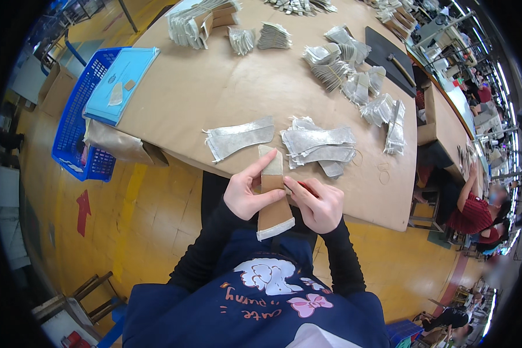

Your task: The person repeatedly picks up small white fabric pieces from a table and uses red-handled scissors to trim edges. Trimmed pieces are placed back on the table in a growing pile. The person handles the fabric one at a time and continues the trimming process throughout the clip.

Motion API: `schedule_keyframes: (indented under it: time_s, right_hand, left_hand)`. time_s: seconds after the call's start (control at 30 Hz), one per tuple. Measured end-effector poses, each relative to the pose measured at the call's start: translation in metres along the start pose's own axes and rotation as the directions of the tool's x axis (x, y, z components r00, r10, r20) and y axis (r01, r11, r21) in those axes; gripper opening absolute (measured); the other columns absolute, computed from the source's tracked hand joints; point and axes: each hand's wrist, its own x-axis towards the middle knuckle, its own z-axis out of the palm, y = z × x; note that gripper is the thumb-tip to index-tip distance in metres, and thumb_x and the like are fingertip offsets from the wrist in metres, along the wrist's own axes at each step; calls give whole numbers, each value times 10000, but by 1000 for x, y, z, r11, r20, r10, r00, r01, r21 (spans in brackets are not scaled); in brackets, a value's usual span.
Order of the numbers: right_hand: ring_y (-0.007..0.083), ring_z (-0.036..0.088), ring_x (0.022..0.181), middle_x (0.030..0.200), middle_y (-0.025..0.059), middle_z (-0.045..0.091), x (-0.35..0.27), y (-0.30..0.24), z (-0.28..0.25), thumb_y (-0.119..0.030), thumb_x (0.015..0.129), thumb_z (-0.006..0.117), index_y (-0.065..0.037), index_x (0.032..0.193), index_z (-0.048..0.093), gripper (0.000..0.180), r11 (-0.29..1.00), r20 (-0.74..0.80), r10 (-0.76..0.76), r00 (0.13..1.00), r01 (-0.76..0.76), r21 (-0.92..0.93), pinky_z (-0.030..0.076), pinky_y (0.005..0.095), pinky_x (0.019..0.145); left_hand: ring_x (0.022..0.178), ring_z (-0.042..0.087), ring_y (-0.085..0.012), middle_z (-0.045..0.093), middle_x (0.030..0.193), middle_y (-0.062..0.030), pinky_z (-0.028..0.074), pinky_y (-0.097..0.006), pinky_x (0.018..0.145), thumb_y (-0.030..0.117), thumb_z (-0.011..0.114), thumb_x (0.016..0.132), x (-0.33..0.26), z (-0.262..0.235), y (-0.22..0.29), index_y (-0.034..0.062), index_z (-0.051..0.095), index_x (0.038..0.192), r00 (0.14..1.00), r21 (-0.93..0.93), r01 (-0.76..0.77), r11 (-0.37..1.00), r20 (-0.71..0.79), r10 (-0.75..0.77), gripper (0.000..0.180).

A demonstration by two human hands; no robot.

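L hand clamped on brown pc w/ pale ends, held over table's near edge, above the lap. R hand curled round a small red item, mostly hidden, right by the pc's R edge. Beyond, on table: L stack & R stack of grey pcs, plus hammer on black mat, far R.
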Motion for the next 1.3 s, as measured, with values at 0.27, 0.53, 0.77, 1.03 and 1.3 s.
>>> schedule_keyframes:
  time_s: [0.27, 0.53, 0.77, 1.03, 1.3]
  right_hand:
    - [162, 505, 480, 744, 12, 576, 6, 14, 7, -84, 680, 683, -177, 1099, 676, 429, 999, 7, -4, 1000, 3, 43, 413, 275, 449]
    - [165, 534, 504, 740, 27, 599, 2, 51, 13, -50, 667, 681, -162, 1067, 686, 415, 991, -16, 46, 999, -43, 124, 427, 276, 458]
    - [169, 564, 530, 742, 30, 615, 2, 68, 15, -74, 691, 700, -138, 1076, 680, 391, 941, -8, 181, 983, -171, 293, 436, 279, 473]
    - [146, 548, 517, 737, 0, 598, 1, 75, 10, -108, 704, 706, -135, 1119, 663, 418, 930, 2, 246, 969, -237, 281, 423, 270, 466]
    - [149, 542, 519, 737, 1, 583, 1, 74, 11, -115, 706, 701, -157, 1128, 660, 427, 965, 69, 173, 983, -183, 186, 425, 278, 467]
  left_hand:
    - [1004, 564, -111, 585, 1156, -98, 460, -251, 869, -1, 702, 774, 15, 0, 5, -29, 229, 1428, 998, 59, 59, 997, 9, -59, 808]
    - [1055, 553, -140, 524, 1255, -120, 438, -278, 917, -17, 716, 750, 41, 10, -3, -47, 206, 1427, 985, 67, 171, 983, -35, -168, 848]
    - [1075, 541, -143, 524, 1253, -129, 419, -271, 935, -24, 700, 762, 57, 13, -6, -55, 189, 1429, 987, 181, 163, 970, -39, -159, 841]
    - [1062, 547, -145, 541, 1225, -141, 429, -268, 917, -24, 692, 764, 67, 16, -13, -54, 197, 1428, 986, 213, 165, 963, 1, -169, 829]
    - [1037, 564, -140, 568, 1198, -141, 455, -261, 885, 1, 696, 767, 70, 20, -13, -59, 224, 1419, 989, 158, 150, 976, -7, -150, 807]
